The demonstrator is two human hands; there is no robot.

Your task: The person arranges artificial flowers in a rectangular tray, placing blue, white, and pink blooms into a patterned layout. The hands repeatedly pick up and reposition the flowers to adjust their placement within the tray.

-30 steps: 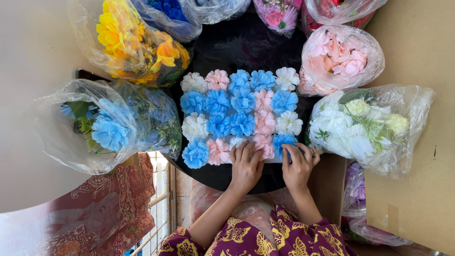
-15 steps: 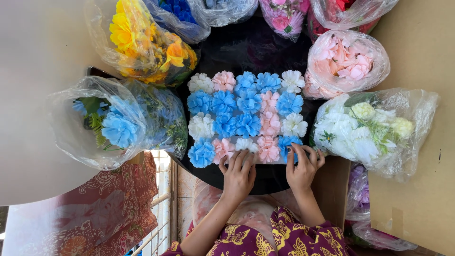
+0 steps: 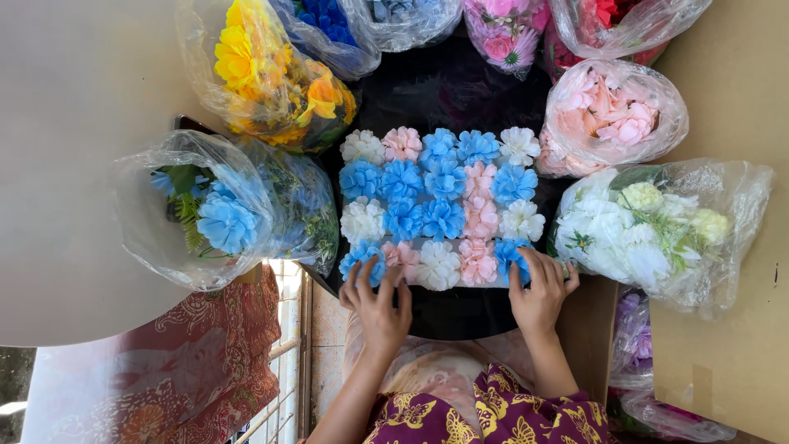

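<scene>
A rectangular block of artificial flowers in blue, pink and white lies on a round black table. My left hand rests on the block's near left corner, fingers spread over a blue flower and a pink one. My right hand presses on the near right corner over another blue flower. A white flower and a pink flower sit between my hands in the near row. Neither hand lifts anything.
Clear plastic bags of flowers ring the table: blue with green leaves at left, yellow-orange far left, pale pink far right, white at right, more at the far edge. A cardboard sheet lies right. Patterned cloth lies lower left.
My left hand has slid left from the middle of the near row to the near left corner, uncovering the white flower. My right hand has stayed on the right corner. The view shifted slightly.
</scene>
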